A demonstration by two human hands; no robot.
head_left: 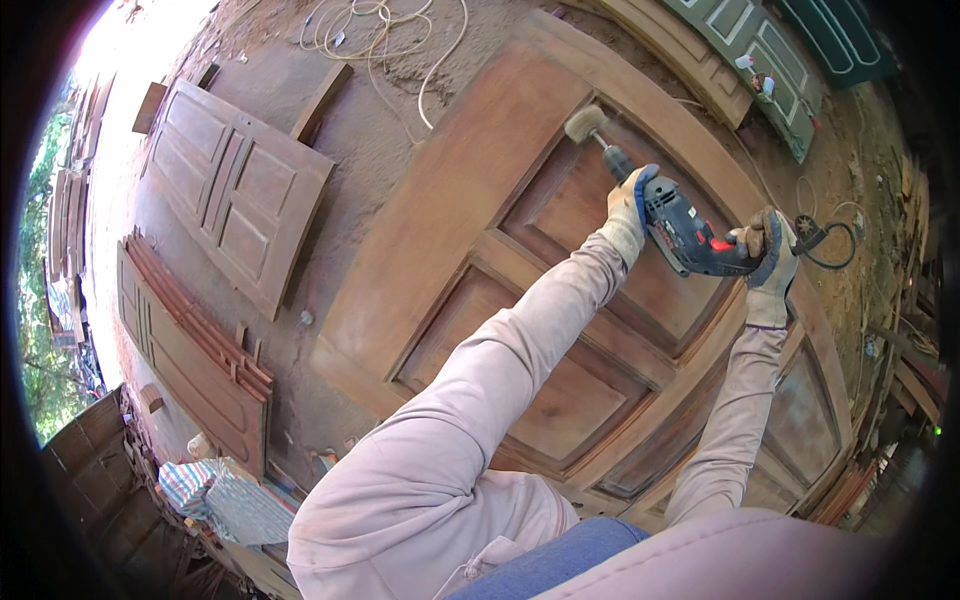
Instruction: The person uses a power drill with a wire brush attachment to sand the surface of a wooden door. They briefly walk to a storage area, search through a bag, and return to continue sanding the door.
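Note:
Both my hands wear pale work gloves with blue parts and hold one dark power drill (685,225). My left hand (630,205) is wrapped round the front of the drill body, just behind the chuck. My right hand (770,258) grips the rear handle, near the red trigger. A round, pale brush-like head (585,123) on a metal shaft sticks out of the chuck. It lies over the upper edge of a recessed panel of a large brown wooden door (450,180); whether it touches the wood I cannot tell. The door lies flat beneath my arms.
A black power cord (835,245) loops beyond my right hand. Another panelled door (235,190) lies at the left, with stacked doors and strips (200,345) nearer. A pale hose (440,80) coils on the dirt behind. Grey-green doors (760,65) stand at the far right.

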